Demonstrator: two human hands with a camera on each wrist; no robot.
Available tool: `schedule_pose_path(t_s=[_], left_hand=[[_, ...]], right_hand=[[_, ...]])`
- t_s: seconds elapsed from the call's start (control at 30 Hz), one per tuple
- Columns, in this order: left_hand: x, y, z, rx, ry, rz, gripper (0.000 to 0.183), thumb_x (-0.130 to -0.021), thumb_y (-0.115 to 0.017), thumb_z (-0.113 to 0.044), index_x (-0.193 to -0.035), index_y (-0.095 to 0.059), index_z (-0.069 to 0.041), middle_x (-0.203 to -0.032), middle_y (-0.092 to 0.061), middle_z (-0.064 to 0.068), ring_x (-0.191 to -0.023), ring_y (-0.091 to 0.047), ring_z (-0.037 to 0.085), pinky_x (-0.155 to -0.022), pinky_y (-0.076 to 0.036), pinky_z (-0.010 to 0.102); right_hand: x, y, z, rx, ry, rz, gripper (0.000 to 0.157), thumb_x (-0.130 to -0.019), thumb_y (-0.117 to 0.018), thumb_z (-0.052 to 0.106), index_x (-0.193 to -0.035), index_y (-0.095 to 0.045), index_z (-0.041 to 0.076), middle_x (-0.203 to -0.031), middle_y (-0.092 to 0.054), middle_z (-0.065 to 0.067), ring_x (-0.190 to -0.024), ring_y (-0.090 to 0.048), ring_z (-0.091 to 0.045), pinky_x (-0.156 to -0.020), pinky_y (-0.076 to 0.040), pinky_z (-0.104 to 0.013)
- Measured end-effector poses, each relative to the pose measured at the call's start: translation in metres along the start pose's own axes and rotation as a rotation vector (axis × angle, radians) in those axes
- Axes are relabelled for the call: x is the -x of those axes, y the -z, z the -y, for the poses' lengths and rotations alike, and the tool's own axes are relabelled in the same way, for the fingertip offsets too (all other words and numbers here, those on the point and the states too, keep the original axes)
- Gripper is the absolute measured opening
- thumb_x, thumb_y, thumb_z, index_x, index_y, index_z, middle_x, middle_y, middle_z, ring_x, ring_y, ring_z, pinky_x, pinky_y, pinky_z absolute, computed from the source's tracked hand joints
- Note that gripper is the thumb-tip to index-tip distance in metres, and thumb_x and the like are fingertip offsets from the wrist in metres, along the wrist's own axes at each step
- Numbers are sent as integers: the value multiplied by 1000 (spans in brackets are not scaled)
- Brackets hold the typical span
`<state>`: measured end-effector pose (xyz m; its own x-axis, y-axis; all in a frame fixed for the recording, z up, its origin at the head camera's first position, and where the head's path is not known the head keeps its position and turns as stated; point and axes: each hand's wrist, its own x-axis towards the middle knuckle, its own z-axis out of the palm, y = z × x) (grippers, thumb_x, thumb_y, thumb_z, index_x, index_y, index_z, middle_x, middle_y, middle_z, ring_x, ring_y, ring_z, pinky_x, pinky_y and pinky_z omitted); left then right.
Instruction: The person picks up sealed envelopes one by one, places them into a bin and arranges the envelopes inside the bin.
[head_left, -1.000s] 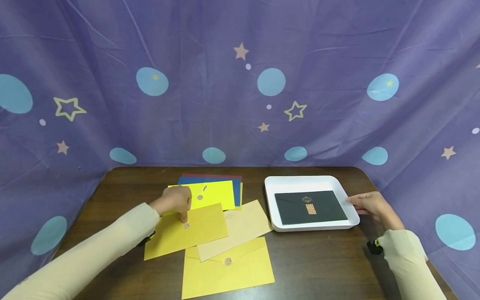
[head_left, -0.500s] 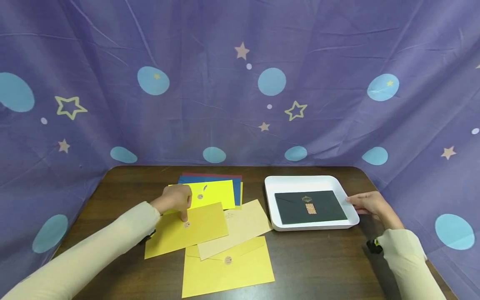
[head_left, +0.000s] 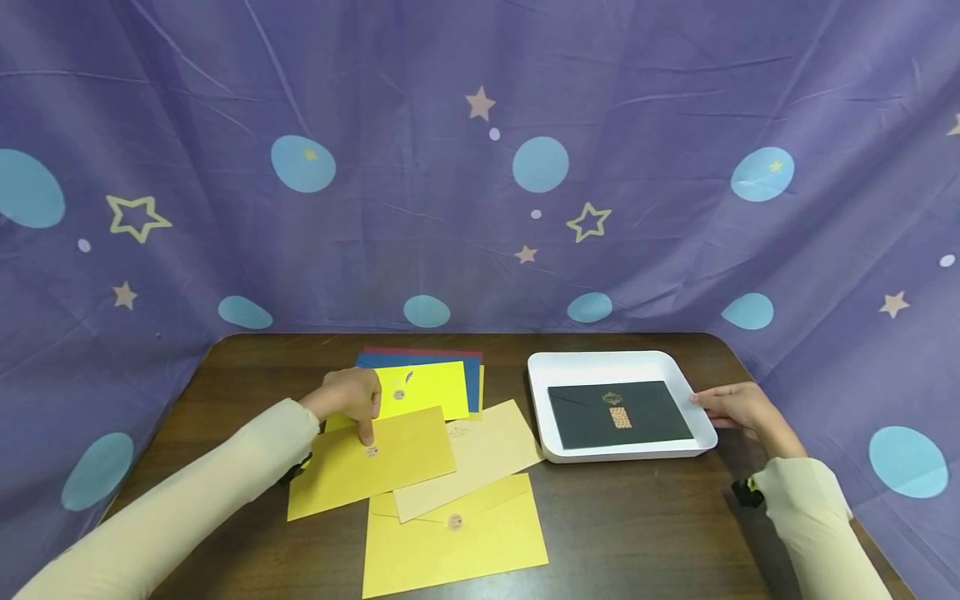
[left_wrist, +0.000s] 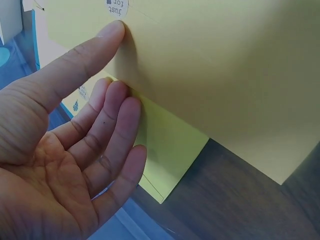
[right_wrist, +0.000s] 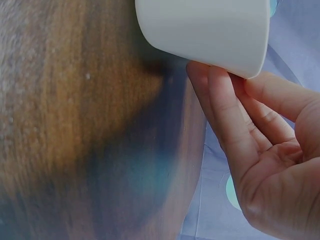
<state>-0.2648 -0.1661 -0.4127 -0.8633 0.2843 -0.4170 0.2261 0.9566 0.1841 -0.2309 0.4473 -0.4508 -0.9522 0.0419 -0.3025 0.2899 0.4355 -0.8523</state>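
My left hand [head_left: 351,398] is on a golden-yellow envelope [head_left: 405,458] left of centre. In the left wrist view the thumb lies on its face beside a round sticker [left_wrist: 117,7], with the other fingertips at its edge, over a brighter yellow envelope [left_wrist: 172,142]. At right, my right hand [head_left: 742,408] pinches the side of a white tray [head_left: 600,367], thumb against the wall and fingers beneath it in the right wrist view. A black envelope [head_left: 585,417] with gold print and an orange patterned label lies in the tray.
Below the held envelope lie a cream envelope [head_left: 487,442] and another golden-yellow envelope [head_left: 465,550], overlapping. Behind are a bright yellow envelope [head_left: 438,387], a blue envelope [head_left: 472,375] and a red edge. A purple curtain [head_left: 420,208] rises behind the brown table [head_left: 630,525].
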Motion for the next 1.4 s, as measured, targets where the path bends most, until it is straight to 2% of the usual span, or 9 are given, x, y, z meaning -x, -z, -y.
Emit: schedule_pose_path(t_s=[0.33, 0.87, 1.4], left_hand=[[-1, -1, 2, 7, -6, -15, 35, -63, -99, -26, -77, -69, -16, -74, -61, -3, -70, -50, 15, -64, -42, 31], [-6, -3, 4, -2, 11, -4, 31, -62, -99, -27, -75, -72, -19, -76, -66, -6, -73, -54, 16, -68, -44, 32], [-2, 0, 0, 3, 28, 4, 30, -62, -99, -29, -71, -72, -20, -72, -64, -6, -72, -53, 15, -67, -41, 31]], right_hand=[[0, -1, 1, -3, -10, -2, 36, -95, -70, 11, -113, -67, -20, -82, -76, -2, -73, -72, -6, -68, -63, -28], [0, 0, 1, 7, -17, 3, 38, -95, -71, 13, -113, -67, -20, -84, -77, -3, -74, -72, -7, -69, -64, -28], [0, 0, 0, 13, -18, -12, 36, -94, -72, 14, -111, -69, -18, -83, -76, -2, -73, -71, -7, -68, -63, -27]])
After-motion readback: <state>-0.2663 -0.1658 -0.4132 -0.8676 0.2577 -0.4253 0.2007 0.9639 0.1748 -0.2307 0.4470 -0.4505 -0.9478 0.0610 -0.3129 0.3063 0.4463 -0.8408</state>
